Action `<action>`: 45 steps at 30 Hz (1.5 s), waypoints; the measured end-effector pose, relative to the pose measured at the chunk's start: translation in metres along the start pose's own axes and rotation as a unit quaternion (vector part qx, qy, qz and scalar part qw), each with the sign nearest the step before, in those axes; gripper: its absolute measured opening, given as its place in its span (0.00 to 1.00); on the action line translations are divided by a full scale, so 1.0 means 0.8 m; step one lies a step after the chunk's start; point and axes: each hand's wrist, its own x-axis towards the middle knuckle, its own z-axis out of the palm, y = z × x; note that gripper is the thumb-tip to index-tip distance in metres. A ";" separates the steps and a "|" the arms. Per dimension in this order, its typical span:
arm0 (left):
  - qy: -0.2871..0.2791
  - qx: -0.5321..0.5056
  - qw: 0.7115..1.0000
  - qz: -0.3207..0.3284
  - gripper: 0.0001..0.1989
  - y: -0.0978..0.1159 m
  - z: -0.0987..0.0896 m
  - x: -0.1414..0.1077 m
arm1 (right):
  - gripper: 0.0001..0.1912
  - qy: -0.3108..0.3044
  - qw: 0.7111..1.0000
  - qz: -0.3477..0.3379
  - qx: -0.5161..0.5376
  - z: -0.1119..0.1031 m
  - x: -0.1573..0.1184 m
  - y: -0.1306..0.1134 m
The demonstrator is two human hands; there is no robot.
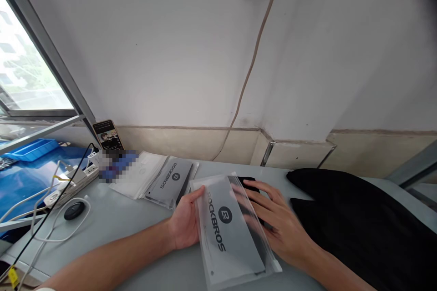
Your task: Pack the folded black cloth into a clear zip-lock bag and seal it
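A translucent ROCKBROS zip bag [223,236] with a grey printed insert and something dark inside is tilted in front of me. My left hand [187,218] is closed on its left edge, thumb on the front. At the bag's right side is my right hand [269,213], fingers stretched and a little apart; the fingertips show blurred through the clear plastic. Whether they are inside the bag or behind it, I cannot tell. A dark edge of a black item [251,181] shows behind the bag, near the right fingers.
On the grey table [136,232], another ROCKBROS bag [172,179] lies beside white plastic bags [138,175]. Black fabric [362,223] covers the right side. At left are a power strip [73,186], cables, a round black object [74,210] and a propped phone [108,136].
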 end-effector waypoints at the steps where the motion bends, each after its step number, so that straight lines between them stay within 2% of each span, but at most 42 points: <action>1: 0.002 0.001 1.000 -0.003 0.29 0.000 -0.001 0.000 | 0.30 -0.022 1.000 -0.008 -0.015 -0.001 0.000 0.000; 6: 0.001 0.018 0.999 -0.029 0.29 -0.001 -0.007 0.001 | 0.33 -0.107 0.992 -0.008 -0.070 -0.007 0.000 -0.010; 13: -0.012 0.028 0.998 -0.055 0.31 -0.003 -0.008 0.003 | 0.26 -0.132 0.989 0.049 -0.053 -0.004 -0.001 -0.022; 16: 0.001 0.024 0.999 -0.044 0.32 -0.002 -0.003 0.001 | 0.25 -0.106 0.992 0.049 -0.050 0.000 -0.003 -0.014; 18: 0.011 0.016 0.999 -0.026 0.31 0.001 0.000 -0.001 | 0.23 -0.059 0.996 0.049 -0.042 0.005 -0.005 -0.006; 20: 0.016 0.008 1.000 -0.006 0.30 0.005 0.002 -0.002 | 0.20 0.002 0.996 0.089 -0.016 0.010 -0.005 0.000; 21: 0.019 0.004 1.000 0.004 0.30 0.007 0.002 -0.002 | 0.20 0.039 0.990 0.135 0.007 0.011 -0.004 0.001; 23: 0.027 -0.002 0.999 0.023 0.30 0.011 0.002 -0.002 | 0.25 0.100 0.957 0.263 0.075 0.013 0.001 0.002; 24: 0.034 -0.004 0.999 0.033 0.30 0.012 0.003 -0.002 | 0.27 0.107 0.932 0.324 0.119 0.013 0.004 0.001; 26: 0.049 -0.002 0.998 0.045 0.30 0.014 0.005 -0.002 | 0.26 0.067 0.888 0.400 0.216 0.013 0.009 -0.002; 29: 0.067 0.007 0.997 0.041 0.29 0.014 0.008 -0.002 | 0.25 -0.015 0.855 0.410 0.317 0.011 0.015 -0.009; 33: 0.075 0.026 0.996 0.034 0.30 0.013 0.012 -0.002 | 0.25 0.011 0.832 0.405 0.379 0.009 0.016 -0.021; 35: 0.074 0.042 0.996 0.030 0.31 0.012 0.011 -0.001 | 0.24 0.013 0.796 0.421 0.435 0.008 0.016 -0.026; 38: 0.073 0.062 0.995 0.030 0.32 0.011 0.007 0.001 | 0.27 0.005 0.722 0.446 0.529 0.005 0.018 -0.032; 40: 0.068 0.073 0.995 0.030 0.33 0.010 0.004 0.001 | 0.29 -0.007 0.686 0.451 0.571 0.004 0.018 -0.034; 43: 0.052 0.101 0.993 0.028 0.34 0.009 0.002 0.001 | 0.29 -0.030 0.663 0.449 0.598 0.004 0.017 -0.036; 45: 0.040 0.117 0.992 0.030 0.34 0.009 0.002 0.000 | 0.29 -0.042 0.663 0.447 0.599 0.004 0.015 -0.037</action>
